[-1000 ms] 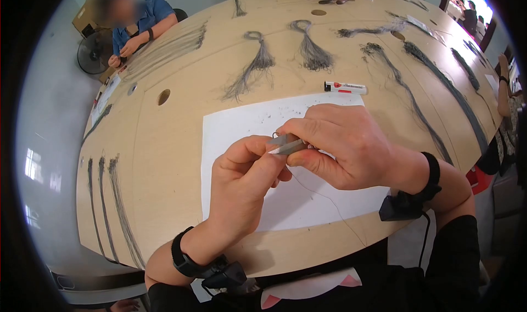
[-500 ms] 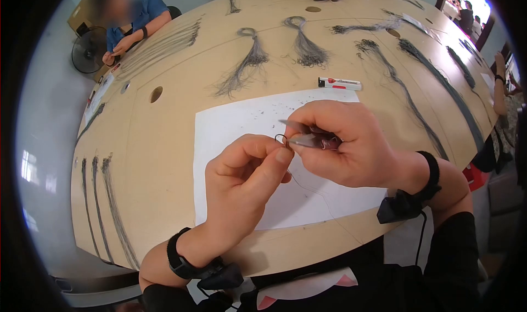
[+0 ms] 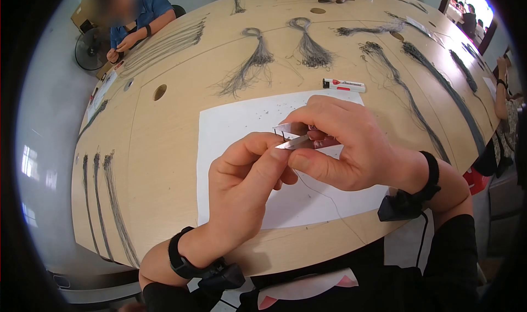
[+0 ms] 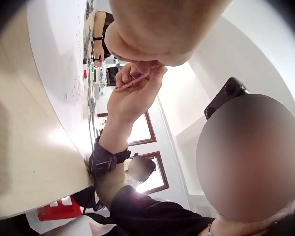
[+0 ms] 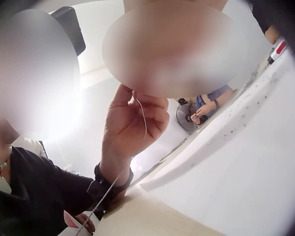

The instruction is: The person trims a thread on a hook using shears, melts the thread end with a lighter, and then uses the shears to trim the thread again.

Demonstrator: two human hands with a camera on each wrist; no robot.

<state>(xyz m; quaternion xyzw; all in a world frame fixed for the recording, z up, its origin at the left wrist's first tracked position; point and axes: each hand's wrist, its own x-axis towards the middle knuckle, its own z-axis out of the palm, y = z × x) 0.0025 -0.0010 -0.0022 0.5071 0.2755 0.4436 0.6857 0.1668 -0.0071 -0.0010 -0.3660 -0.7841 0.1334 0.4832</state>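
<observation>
My left hand [image 3: 241, 177] pinches a small dark fish hook [image 3: 283, 137] between thumb and forefinger, in the middle of the head view. From beneath those fingers a thin line [image 3: 332, 203] trails toward the table's near edge; it also shows against the left palm in the right wrist view. In my right hand [image 3: 348, 144] is a pair of thread snips [image 3: 297, 142], gripped between thumb and fingers. Their two blades stand apart and overlap the hook, with the lower tip right at the left thumb. Both hands are above a white sheet of paper [image 3: 225, 158].
Dark specks dot the paper. A marker [image 3: 345, 86] lies at its far edge. Bundles of lines with hooks [image 3: 316, 55] spread across the table [image 3: 164, 202], more along the left [image 3: 112, 197] and right [image 3: 447, 92]. Another person [image 3: 145, 18] sits at the far left.
The snips' blades went from nearly together at the hook to spread and drawn right, then came back left over it. The left hand keeps its pinch.
</observation>
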